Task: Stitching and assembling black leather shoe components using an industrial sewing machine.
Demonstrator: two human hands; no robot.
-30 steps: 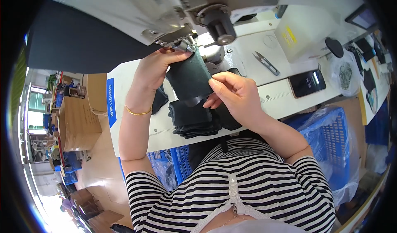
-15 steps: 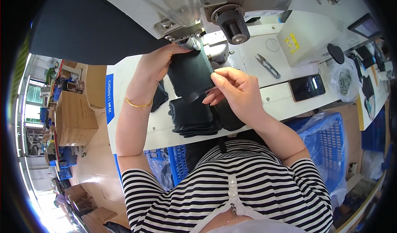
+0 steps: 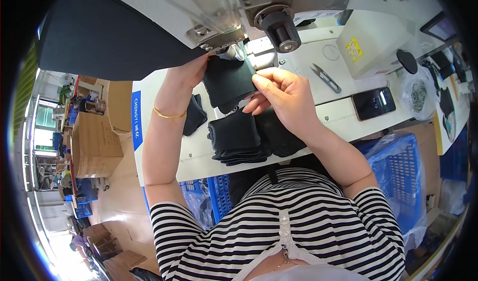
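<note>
A black fabric piece (image 3: 230,80) is held flat under the head of a grey sewing machine (image 3: 259,2). My left hand (image 3: 186,71) grips its left edge, close to the machine's metal foot. My right hand (image 3: 281,94) pinches its right edge between thumb and fingers. A gold bangle (image 3: 168,115) circles my left wrist. Just below my hands lies a stack of black fabric pieces (image 3: 238,140) on the white table (image 3: 159,156). Another small black piece (image 3: 193,115) lies to the left of my forearm.
Thread snips (image 3: 326,76) and a dark phone (image 3: 373,103) lie on the table to the right. A white box with a yellow label (image 3: 373,39) stands behind them. Blue plastic crates (image 3: 396,176) sit under the table, and cardboard boxes (image 3: 94,141) are stacked at the left.
Both hands have pushed the black fabric piece up toward the machine's foot. My right hand shifted from its lower corner to its upper right edge.
</note>
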